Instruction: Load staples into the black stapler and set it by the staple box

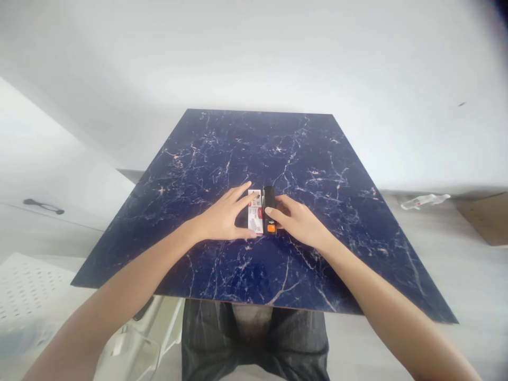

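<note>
Near the middle of the dark blue marbled table (254, 153) a small white and red printed box (255, 219) lies lengthwise toward me. My left hand (222, 216) reaches to it from the left, with the index finger at its far end and the thumb at its near end; the other fingers stretch out beyond. Right beside the box is a black oblong device (269, 198) with an orange button at its near end. My right hand (298, 218) grips this device from the right, thumb on top and fingers along its side, partly hidden. What the device is, I cannot make out.
A clear plastic bottle (425, 201) lies on the floor at the right, near a brown cardboard box (486, 218). A white perforated chair or stool (29, 288) stands at the lower left. White drawers with a dark handle (43, 206) are at the left.
</note>
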`<state>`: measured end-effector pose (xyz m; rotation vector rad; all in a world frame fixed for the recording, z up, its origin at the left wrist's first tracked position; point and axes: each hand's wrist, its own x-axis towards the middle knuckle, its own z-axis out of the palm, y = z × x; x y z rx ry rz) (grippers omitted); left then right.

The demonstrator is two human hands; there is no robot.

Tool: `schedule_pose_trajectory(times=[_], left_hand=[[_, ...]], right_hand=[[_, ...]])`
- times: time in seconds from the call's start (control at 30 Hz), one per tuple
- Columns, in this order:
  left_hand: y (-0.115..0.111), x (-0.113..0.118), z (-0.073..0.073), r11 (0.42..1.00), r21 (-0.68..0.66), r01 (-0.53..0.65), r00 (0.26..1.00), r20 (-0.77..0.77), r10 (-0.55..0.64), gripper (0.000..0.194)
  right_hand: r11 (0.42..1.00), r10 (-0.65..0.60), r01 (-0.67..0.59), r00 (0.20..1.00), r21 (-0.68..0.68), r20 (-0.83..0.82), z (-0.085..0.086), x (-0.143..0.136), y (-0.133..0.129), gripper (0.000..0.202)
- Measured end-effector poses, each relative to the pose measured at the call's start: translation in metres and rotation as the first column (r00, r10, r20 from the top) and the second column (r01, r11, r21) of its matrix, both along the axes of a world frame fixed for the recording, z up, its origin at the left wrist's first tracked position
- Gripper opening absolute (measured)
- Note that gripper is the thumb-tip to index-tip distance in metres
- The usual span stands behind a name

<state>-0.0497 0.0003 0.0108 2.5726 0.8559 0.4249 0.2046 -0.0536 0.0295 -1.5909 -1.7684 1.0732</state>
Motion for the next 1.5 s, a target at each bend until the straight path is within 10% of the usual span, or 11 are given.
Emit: schedule_pose_trajectory(times=[0.9,1.5], left_hand=[[0.002,0.027,-0.008,0.998,-0.006,-0.058,0.997,-0.055,0.057,0.104],[0.063,0.239,-0.006,0.994,-0.023,0.108,0.993,0.06,-0.106,0.081]], right_hand=[[0.985,-0.079,0.045,0.975,0.164,0.209,0.01,0.006,0.002,0.031],[0.812,-0.584,0.464,0.643,0.355,0.495,0.01,0.147,0.048,0.049]])
